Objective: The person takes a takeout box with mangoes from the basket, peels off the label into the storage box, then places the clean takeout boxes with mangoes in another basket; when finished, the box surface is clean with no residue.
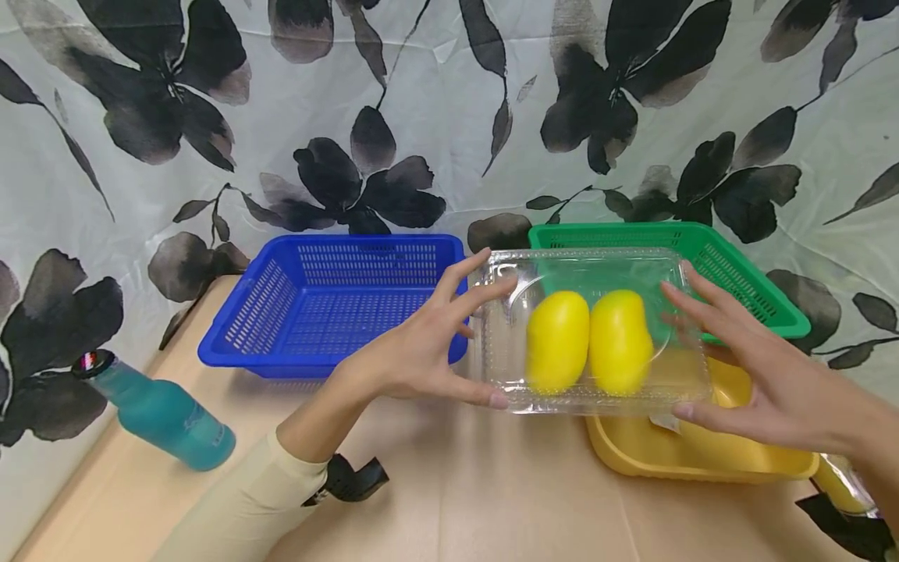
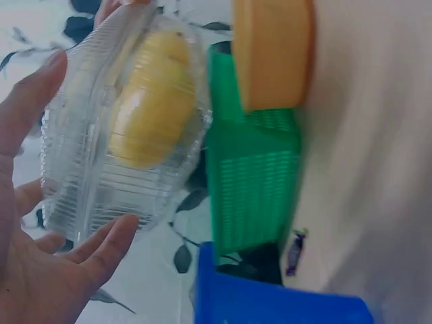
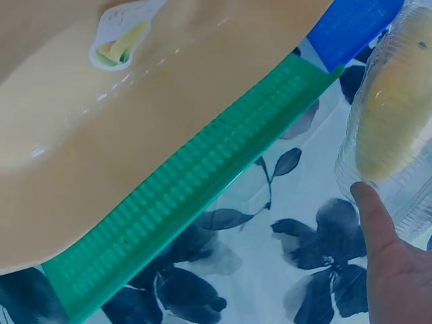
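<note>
Both hands hold up a clear plastic clamshell container [image 1: 677, 367], which looks closed, with two yellow mangoes [image 1: 558, 343] side by side inside. My left hand [image 1: 421, 343] grips its left end, thumb at the near edge and fingers spread at the far edge. At the opposite end my right hand [image 1: 765, 375] holds it in the same way. In the left wrist view the ribbed side of the container [image 2: 121, 196] shows between thumb and fingers. Only the right thumb [image 3: 378, 223] appears against the plastic in the right wrist view.
Beneath the container sits a yellow bin [image 1: 702, 464] with a fruit-picture label [image 3: 121, 37] inside. A green basket [image 1: 765, 300] stands behind it, a blue basket [image 1: 344, 312] to the left. Far left is a teal bottle [image 1: 172, 421]. A small wrapped candy [image 2: 295, 253] lies on the table.
</note>
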Demonstrator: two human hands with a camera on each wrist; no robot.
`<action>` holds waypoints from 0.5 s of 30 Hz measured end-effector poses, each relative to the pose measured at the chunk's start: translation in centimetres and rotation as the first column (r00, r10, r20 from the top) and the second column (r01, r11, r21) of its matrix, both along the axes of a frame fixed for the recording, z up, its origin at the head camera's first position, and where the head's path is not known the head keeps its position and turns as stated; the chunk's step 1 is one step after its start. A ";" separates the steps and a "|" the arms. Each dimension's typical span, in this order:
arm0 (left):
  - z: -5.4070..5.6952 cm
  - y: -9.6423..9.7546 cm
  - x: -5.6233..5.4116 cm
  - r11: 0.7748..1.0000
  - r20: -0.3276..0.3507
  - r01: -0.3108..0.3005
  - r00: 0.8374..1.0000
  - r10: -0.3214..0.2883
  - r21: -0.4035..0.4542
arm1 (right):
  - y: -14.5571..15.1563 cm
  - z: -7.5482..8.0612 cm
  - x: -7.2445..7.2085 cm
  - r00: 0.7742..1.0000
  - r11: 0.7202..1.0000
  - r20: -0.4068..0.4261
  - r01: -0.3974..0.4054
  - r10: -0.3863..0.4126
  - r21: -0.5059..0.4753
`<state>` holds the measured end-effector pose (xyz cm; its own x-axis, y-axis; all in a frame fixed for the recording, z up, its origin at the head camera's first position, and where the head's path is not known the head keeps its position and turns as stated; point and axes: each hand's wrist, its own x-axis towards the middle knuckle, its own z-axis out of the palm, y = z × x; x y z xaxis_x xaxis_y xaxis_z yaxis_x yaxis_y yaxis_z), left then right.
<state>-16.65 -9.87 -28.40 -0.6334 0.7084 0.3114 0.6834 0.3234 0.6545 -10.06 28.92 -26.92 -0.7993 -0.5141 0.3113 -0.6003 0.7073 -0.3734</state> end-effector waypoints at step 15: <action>0.0 4.5 -4.2 0.989 0.054 0.002 0.999 -0.010 0.148 | 3.1 -1.0 -3.9 0.996 0.989 0.014 0.094 -0.093 -0.118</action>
<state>-20.88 -5.38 -28.45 -0.6479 0.6611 0.3784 0.6474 0.2161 0.7309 -13.94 32.02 -27.91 -0.8450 -0.3968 0.3585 -0.5299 0.7109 -0.4624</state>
